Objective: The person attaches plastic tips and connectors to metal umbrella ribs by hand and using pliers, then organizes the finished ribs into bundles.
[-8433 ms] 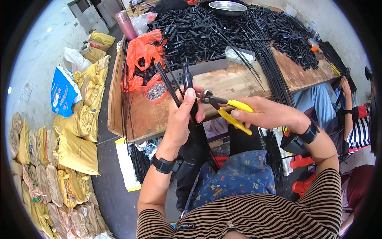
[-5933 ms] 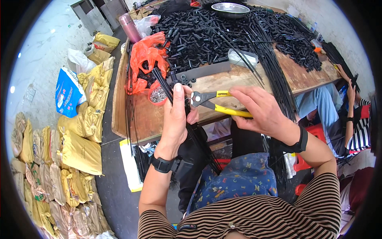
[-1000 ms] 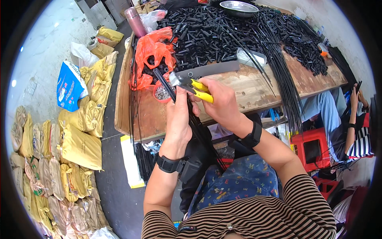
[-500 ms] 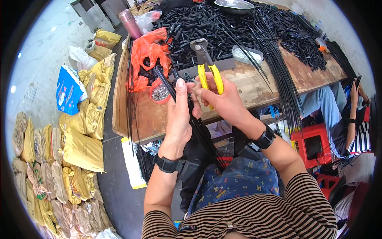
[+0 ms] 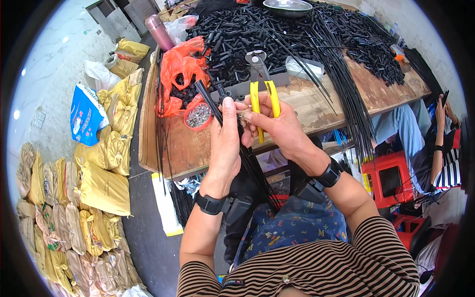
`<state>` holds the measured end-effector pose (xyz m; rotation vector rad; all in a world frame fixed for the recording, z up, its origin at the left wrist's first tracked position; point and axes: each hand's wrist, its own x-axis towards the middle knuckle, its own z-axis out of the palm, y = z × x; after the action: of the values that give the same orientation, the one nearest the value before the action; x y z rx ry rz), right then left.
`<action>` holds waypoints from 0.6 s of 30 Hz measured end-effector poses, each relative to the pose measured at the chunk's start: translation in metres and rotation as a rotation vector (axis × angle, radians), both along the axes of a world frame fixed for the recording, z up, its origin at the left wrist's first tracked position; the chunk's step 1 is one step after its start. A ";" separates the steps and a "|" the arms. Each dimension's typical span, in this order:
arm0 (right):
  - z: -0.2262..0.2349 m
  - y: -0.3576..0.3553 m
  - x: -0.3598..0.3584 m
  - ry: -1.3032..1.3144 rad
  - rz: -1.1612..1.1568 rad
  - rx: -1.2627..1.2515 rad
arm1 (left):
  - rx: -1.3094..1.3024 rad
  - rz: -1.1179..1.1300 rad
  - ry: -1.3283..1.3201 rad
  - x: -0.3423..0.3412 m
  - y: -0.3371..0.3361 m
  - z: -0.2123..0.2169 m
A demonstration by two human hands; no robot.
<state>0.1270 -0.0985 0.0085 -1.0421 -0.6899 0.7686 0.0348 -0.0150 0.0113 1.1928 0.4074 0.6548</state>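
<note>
My left hand [image 5: 225, 148] is closed round a bundle of thin black rods [image 5: 255, 171], which runs down toward my lap. My right hand [image 5: 284, 131] grips yellow-handled cutting pliers [image 5: 257, 58], their jaws pointing up and away from me. The fingertips of both hands meet at the rods; whatever small part may be pinched there is too small to make out. Just left of my left hand, a red bowl [image 5: 198, 117] holds small shiny metal pieces. Beyond my hands, a grey tray [image 5: 279, 80] lies at the edge of the parts heap.
A large heap of black tubular parts [image 5: 242, 34] covers the wooden table [image 5: 316, 101]. An orange plastic bag [image 5: 182, 67], a pink bottle [image 5: 159, 33] and long black rods [image 5: 349, 84] lie around it. Sacks [image 5: 106, 185] line the left wall. Another person [image 5: 440, 123] sits at right.
The pliers have tilted slightly more upright and shifted a little right in the picture. Both hands keep their grips, and the fingertips stay together at the rods.
</note>
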 end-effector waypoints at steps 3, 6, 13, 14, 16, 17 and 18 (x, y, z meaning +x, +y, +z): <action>0.000 0.000 0.000 -0.001 0.000 -0.008 | -0.015 -0.023 0.005 -0.001 0.000 0.001; 0.001 0.000 -0.001 0.001 -0.002 -0.011 | -0.049 -0.029 -0.024 -0.001 0.001 0.000; 0.003 -0.002 -0.004 0.039 -0.006 0.025 | 0.001 -0.032 -0.039 -0.002 -0.001 0.001; 0.002 -0.002 -0.006 0.039 -0.006 0.024 | 0.029 -0.039 -0.048 -0.002 -0.001 0.000; 0.000 -0.002 -0.008 -0.070 -0.069 0.051 | 0.003 -0.060 -0.037 -0.003 -0.001 0.003; 0.001 -0.003 -0.011 -0.070 -0.069 0.049 | -0.023 -0.081 -0.026 -0.003 0.000 0.004; 0.004 -0.005 -0.013 -0.082 -0.080 0.047 | -0.024 -0.081 -0.026 -0.003 0.001 0.004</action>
<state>0.1137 -0.1035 0.0125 -1.0568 -0.7289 0.6405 0.0314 -0.0142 0.0149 1.1705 0.3426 0.5935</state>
